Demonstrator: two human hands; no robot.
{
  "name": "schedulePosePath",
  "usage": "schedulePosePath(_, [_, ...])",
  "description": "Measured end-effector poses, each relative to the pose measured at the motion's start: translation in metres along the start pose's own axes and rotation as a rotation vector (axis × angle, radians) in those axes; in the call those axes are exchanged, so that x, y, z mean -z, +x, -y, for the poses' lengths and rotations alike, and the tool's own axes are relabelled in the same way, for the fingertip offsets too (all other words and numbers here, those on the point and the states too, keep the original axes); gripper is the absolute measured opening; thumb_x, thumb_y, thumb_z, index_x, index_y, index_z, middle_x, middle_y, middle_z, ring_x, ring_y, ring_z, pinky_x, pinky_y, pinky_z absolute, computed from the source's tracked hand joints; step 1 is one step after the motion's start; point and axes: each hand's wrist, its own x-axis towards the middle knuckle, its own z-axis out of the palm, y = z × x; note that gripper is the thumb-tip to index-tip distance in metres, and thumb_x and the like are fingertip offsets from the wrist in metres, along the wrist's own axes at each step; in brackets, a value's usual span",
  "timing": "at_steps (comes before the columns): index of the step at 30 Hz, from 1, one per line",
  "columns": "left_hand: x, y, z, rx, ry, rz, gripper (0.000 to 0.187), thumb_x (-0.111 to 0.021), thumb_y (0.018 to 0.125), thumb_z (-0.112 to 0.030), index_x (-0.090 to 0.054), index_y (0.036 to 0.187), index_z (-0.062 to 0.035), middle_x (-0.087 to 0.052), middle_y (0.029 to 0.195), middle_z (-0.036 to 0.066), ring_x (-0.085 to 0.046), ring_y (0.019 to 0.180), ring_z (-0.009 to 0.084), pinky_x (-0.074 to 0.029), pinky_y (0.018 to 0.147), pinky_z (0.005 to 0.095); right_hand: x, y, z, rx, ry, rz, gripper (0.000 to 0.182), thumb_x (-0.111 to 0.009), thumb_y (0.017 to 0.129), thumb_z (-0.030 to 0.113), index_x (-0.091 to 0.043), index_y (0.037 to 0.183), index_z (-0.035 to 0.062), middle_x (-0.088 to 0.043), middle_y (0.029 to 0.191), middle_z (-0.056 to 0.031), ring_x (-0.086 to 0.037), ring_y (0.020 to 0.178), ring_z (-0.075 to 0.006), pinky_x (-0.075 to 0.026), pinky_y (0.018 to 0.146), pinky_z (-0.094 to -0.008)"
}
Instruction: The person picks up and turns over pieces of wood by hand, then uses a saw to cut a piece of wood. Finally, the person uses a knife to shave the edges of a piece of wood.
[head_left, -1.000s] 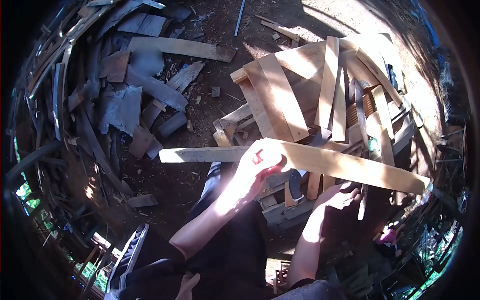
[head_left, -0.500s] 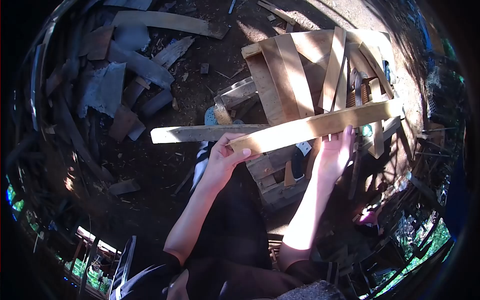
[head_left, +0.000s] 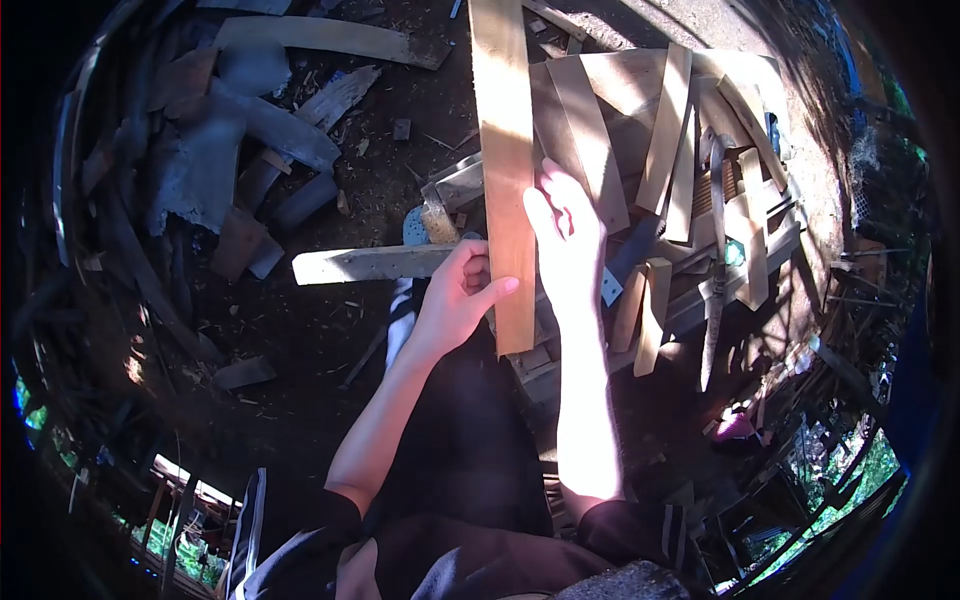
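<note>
A long flat wooden board (head_left: 508, 170) stands lengthwise in front of me, running from the top edge of the view down to just above my lap. My left hand (head_left: 462, 298) grips it near the lower end, thumb across its face and the other fingers curled at its left edge. At the board's right edge is my right hand (head_left: 572, 225), its thumb tip overlapping that edge and its fingers partly bent, apart from the thumb. Behind the board, a squared wooden beam (head_left: 370, 264) sticks out to the left.
More boards (head_left: 665, 130) lie on a low wooden work surface at the right. There, a long curved-handled tool (head_left: 714, 280) rests among small wood pieces (head_left: 652, 318). Offcuts and bark slabs (head_left: 270, 130) litter the dirt floor at the left.
The board has turned from nearly level to lengthwise, its far end swinging up and away. My right hand has come off its underside and moved left and up to its edge.
</note>
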Motion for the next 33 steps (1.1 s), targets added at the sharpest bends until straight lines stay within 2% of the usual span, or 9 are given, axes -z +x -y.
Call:
schedulePosePath(2, [0.003, 0.020, 0.000, -0.029, -0.020, -0.028, 0.037, -0.072, 0.088, -0.007, -0.049, 0.116, 0.0007, -0.067, 0.103, 0.009, -0.065, 0.091, 0.0127, -0.052, 0.084, 0.0278, 0.000, -0.009, -0.020, 0.119, -0.089, -0.143, 0.033, -0.064, 0.094, 0.007, -0.060, 0.126, -0.0008, -0.066, 0.116, -0.0123, -0.062, 0.106, -0.0150, -0.049, 0.092, -0.0270])
schedulePosePath(3, [0.004, 0.031, -0.001, -0.037, -0.075, -0.077, 0.039, -0.072, 0.088, -0.007, -0.048, 0.117, 0.0012, -0.067, 0.103, 0.010, -0.066, 0.091, 0.0134, -0.053, 0.083, 0.0280, 0.004, -0.017, -0.021, 0.077, -0.053, -0.202, 0.027, -0.062, 0.095, 0.006, -0.061, 0.122, -0.0016, -0.066, 0.118, -0.0134, -0.063, 0.109, -0.0182, -0.050, 0.095, -0.0298])
schedulePosePath(4, [0.006, 0.042, -0.003, -0.043, -0.129, -0.127, 0.040, -0.072, 0.088, -0.007, -0.047, 0.118, 0.0017, -0.067, 0.104, 0.011, -0.066, 0.092, 0.0141, -0.054, 0.081, 0.0283, 0.003, -0.021, -0.033, 0.144, 0.031, -0.308, 0.022, -0.059, 0.097, 0.005, -0.061, 0.118, -0.0023, -0.068, 0.113, -0.0144, -0.065, 0.104, -0.0198, -0.052, 0.092, -0.0306])
schedulePosePath(7, [0.007, 0.074, -0.003, -0.113, -0.079, -0.178, 0.040, -0.072, 0.089, -0.007, -0.046, 0.117, 0.0020, -0.068, 0.103, 0.013, -0.067, 0.091, 0.0155, -0.056, 0.079, 0.0280, 0.014, -0.040, -0.057, 0.091, 0.073, -0.460, 0.019, -0.057, 0.098, 0.006, -0.061, 0.115, -0.0021, -0.070, 0.100, -0.0151, -0.069, 0.088, -0.0200, -0.054, 0.083, -0.0304])
schedulePosePath(10, [0.003, 0.095, -0.001, -0.159, -0.057, -0.166, 0.039, -0.072, 0.089, -0.007, -0.045, 0.115, 0.0022, -0.069, 0.103, 0.014, -0.068, 0.091, 0.0162, -0.056, 0.080, 0.0277, 0.024, -0.056, -0.080, -0.082, 0.070, -0.530, 0.017, -0.061, 0.096, 0.008, -0.062, 0.110, -0.0026, -0.068, 0.095, -0.0123, -0.069, 0.085, -0.0176, -0.057, 0.079, -0.0302])
schedulePosePath(14, [-0.009, 0.106, -0.001, -0.186, 0.016, -0.171, 0.039, -0.072, 0.089, -0.007, -0.045, 0.115, 0.0022, -0.070, 0.103, 0.017, -0.068, 0.092, 0.0167, -0.056, 0.079, 0.0265, 0.027, -0.064, -0.103, -0.169, 0.157, -0.490, 0.014, -0.061, 0.095, 0.004, -0.064, 0.106, -0.0052, -0.069, 0.088, -0.0130, -0.069, 0.070, -0.0161, -0.059, 0.065, -0.0274])
schedulePosePath(18, [-0.015, 0.112, 0.003, -0.200, 0.030, -0.165, 0.038, -0.073, 0.088, -0.009, -0.046, 0.113, 0.0009, -0.070, 0.101, 0.015, -0.068, 0.089, 0.0154, -0.054, 0.075, 0.0242, 0.021, -0.060, -0.101, -0.263, 0.172, -0.407, 0.018, -0.063, 0.095, 0.008, -0.065, 0.104, -0.0071, -0.069, 0.083, -0.0128, -0.070, 0.071, -0.0167, -0.060, 0.068, -0.0291])
schedulePosePath(24, [-0.016, 0.116, 0.003, -0.189, 0.127, -0.185, 0.038, -0.074, 0.089, -0.014, -0.047, 0.113, -0.0011, -0.071, 0.098, 0.010, -0.066, 0.084, 0.0111, -0.051, 0.068, 0.0223, 0.011, -0.051, -0.105, -0.388, 0.315, -0.475, 0.022, -0.066, 0.093, 0.011, -0.063, 0.105, -0.0077, -0.071, 0.083, -0.0142, -0.071, 0.070, -0.0172, -0.059, 0.068, -0.0288])
schedulePosePath(33, [-0.016, 0.113, 0.005, -0.179, 0.165, -0.164, 0.039, -0.073, 0.089, -0.014, -0.047, 0.115, 0.0015, -0.070, 0.099, 0.011, -0.067, 0.086, 0.0126, -0.054, 0.074, 0.0258, 0.010, -0.049, -0.107, -0.341, 0.384, -0.474, 0.023, -0.064, 0.095, 0.011, -0.061, 0.106, -0.0090, -0.070, 0.081, -0.0145, -0.070, 0.070, -0.0182, -0.058, 0.067, -0.0287])
